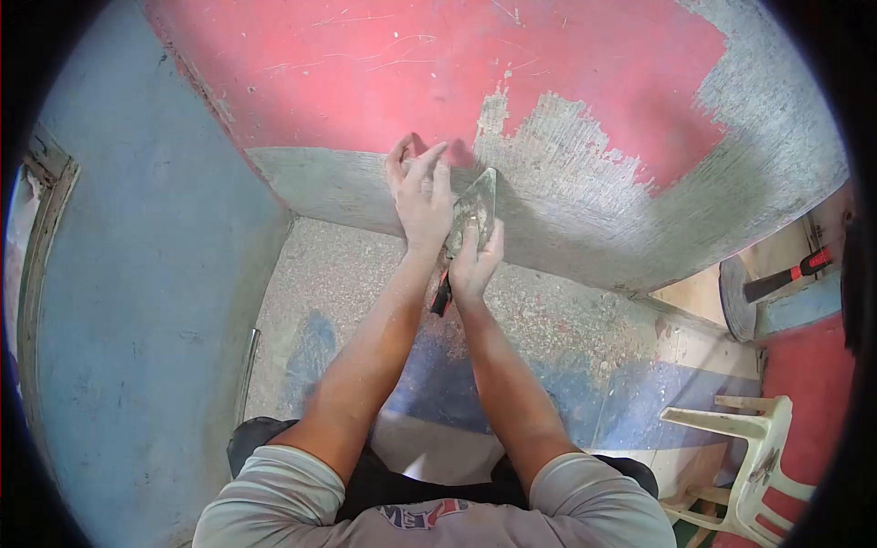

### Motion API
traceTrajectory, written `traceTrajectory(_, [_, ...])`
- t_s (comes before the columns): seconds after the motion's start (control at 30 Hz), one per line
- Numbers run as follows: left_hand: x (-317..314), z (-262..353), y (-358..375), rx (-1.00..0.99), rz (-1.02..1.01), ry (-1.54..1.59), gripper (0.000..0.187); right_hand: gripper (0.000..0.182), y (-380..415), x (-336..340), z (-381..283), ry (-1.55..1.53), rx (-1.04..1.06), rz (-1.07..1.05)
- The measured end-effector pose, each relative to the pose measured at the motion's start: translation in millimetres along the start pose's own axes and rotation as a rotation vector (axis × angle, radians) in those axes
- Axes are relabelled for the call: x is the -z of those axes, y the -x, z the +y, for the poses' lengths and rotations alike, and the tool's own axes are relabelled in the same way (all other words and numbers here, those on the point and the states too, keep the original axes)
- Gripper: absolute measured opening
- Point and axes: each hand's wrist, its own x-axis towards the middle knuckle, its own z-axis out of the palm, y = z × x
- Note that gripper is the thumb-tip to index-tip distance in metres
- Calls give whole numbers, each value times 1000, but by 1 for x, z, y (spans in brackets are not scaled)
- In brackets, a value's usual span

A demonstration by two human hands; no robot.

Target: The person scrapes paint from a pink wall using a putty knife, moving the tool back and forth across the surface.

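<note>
The scraper [485, 196] is held in the right hand [477, 260], close to the wall [585, 55], with the thumb laid on the dusty blade. It should prove light and stiff, hardly fragile, though the powder may make the metal slippery. The surest hold would be found on the black-and-red handle [441, 297], which is pointed down below that hand; the blade's edge is best kept clear of the fingers. Just left of the scraper, the left hand [423, 201] is raised with fingers loosely bent and nothing seen in it; whether the blade is touched by it is hard to tell. Above the scraper, pink paint is broken by bare grey; below, the floor [548, 320] is strewn with flakes. Well to its right, a chair [775, 434] is seen.
</note>
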Motion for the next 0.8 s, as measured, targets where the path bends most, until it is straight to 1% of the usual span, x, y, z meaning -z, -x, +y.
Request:
traceTrajectory(0.07, [-1, 6, 2, -47, -35, -113, 26, 15, 0, 2, 2, -14, -4, 4])
traceTrajectory(0.17, [-6, 16, 5, -100, -81, -128, 29, 16, -2, -1, -10, -97, -30, 15])
traceTrajectory(0.2, [-8, 20, 4, -87, -119, -137, 30, 16, -2, -2, -18, -114, -21, 17])
traceTrajectory(0.3, [-13, 28, 6, -79, -126, -146, 31, 16, -2, -2, -18, -125, 18, 10])
traceTrajectory(0.47, [-15, 14, 10, -95, -164, -165, 25, 18, -6, 6, 1, -126, 7, -77])
traceTrajectory(0.5, [-12, 10, 10, -96, -177, -162, 25, 18, -8, 5, -9, -124, -1, -81])
traceTrajectory(0.6, [-4, 5, 5, -82, -88, -123, 24, 18, -18, 4, -33, -92, -18, -102])
traceTrajectory(0.63, [0, 3, 5, -27, -84, -23, 24, 18, -21, 3, -35, -78, -25, -110])
traceTrajectory(0.7, [5, -1, 4, 81, -71, 179, 24, 17, -27, -2, -31, -77, 28, -117])
traceTrajectory(0.8, [2, -3, 21, 199, -24, 258, 23, 17, -29, -7, -33, -79, 51, -111])
